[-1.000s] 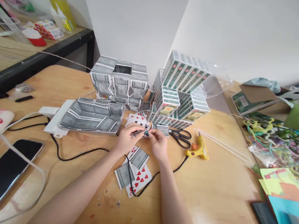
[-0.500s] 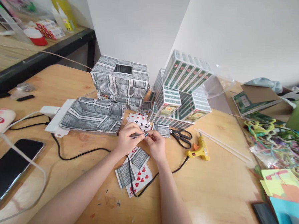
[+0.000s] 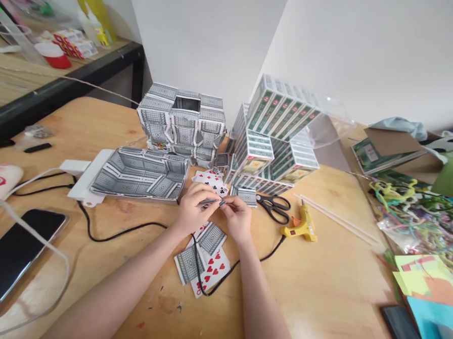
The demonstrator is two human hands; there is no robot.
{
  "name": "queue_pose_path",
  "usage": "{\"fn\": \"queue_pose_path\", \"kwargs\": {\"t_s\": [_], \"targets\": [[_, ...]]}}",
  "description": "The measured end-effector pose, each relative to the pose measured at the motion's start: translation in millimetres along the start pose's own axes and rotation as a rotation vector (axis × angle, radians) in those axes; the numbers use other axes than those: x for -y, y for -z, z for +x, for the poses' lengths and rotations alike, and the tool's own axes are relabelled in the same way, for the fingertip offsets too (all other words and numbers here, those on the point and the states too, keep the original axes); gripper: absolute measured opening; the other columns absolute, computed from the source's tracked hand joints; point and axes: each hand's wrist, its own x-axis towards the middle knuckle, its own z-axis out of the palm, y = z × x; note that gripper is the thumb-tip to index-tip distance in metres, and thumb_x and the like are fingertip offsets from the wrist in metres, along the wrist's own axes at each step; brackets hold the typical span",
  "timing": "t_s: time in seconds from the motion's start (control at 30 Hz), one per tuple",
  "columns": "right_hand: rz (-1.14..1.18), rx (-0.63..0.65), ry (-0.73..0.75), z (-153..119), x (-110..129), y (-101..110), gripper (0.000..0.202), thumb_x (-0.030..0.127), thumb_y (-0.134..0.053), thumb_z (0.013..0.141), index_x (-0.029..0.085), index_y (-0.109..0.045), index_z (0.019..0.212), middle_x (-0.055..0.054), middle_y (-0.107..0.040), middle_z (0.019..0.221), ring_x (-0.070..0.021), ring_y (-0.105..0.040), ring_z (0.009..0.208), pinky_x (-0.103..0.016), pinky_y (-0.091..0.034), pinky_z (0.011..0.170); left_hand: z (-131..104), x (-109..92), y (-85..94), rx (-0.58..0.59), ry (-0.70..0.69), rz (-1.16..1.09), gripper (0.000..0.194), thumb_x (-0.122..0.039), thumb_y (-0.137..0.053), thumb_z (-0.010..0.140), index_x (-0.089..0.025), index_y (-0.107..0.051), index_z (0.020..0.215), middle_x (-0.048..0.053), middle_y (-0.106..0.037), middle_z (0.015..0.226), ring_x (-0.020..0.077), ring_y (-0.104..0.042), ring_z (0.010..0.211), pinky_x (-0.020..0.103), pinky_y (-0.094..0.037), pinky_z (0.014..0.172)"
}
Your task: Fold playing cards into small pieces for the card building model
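My left hand [image 3: 194, 207] is closed around a small grey-backed playing card [image 3: 206, 203], mostly hidden by the fingers. At the card's right end, the fingertips of my right hand [image 3: 237, 218] pinch together against the left fingertips. Several loose playing cards [image 3: 212, 270] lie just below the hands, face up and face down, with a black cord across them. Beyond the hands are more face-up cards [image 3: 209, 178] and a grey card stack [image 3: 244, 196]. An open tray made of folded cards [image 3: 138, 177] sits to the left, with a bigger card-built box [image 3: 181, 119] behind it.
Black scissors [image 3: 273, 208] and a yellow glue gun [image 3: 302, 224] lie to the right, near clear glue sticks [image 3: 336, 219]. Green-and-white card boxes [image 3: 253, 153] are piled behind. A phone [image 3: 14, 264] and cables are at left; pipe cleaners [image 3: 429, 210] at far right.
The card between my hands has tilted slightly, so more of its surface shows. Both hands stay in nearly the same place, and the things on the table have not moved.
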Motion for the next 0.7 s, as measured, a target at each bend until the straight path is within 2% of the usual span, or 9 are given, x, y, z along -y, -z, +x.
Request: {"fn": "queue_pose_path", "kwargs": {"t_s": [0.2,0.4,0.7], "targets": [[-0.016,0.011,0.014,0.7,-1.1,0.2,0.002,0.023,-0.062,0.068,0.022,-0.061,0.067,0.000,-0.061,0.069,-0.0162,-0.055,0.069,-0.029,-0.045,0.067,1.3,-0.1,3.9,0.028,0.014,-0.012,0.005,-0.021,-0.061,0.074,-0.021,-0.065,0.074,0.004,-0.064,0.081,0.0180,-0.056,0.085,0.036,-0.045,0.081],[-0.023,0.025,0.032,0.2,-0.3,1.2,0.003,0.022,-0.061,0.069,0.022,-0.062,0.066,-0.001,-0.062,0.070,-0.0164,-0.056,0.070,-0.029,-0.044,0.068,1.8,-2.0,3.1,0.009,-0.014,-0.054,0.005,-0.021,-0.062,0.073,-0.021,-0.064,0.069,0.003,-0.064,0.075,0.0178,-0.057,0.083,0.037,-0.046,0.079],[-0.047,0.052,0.041,0.3,0.6,1.0,0.005,0.022,-0.061,0.068,0.023,-0.063,0.064,0.000,-0.061,0.070,-0.0168,-0.055,0.070,-0.030,-0.044,0.069,1.7,-1.2,2.8,0.001,0.016,-0.084,0.009,-0.022,-0.064,0.071,-0.020,-0.062,0.063,0.003,-0.062,0.070,0.0192,-0.058,0.085,0.038,-0.047,0.079]]}}
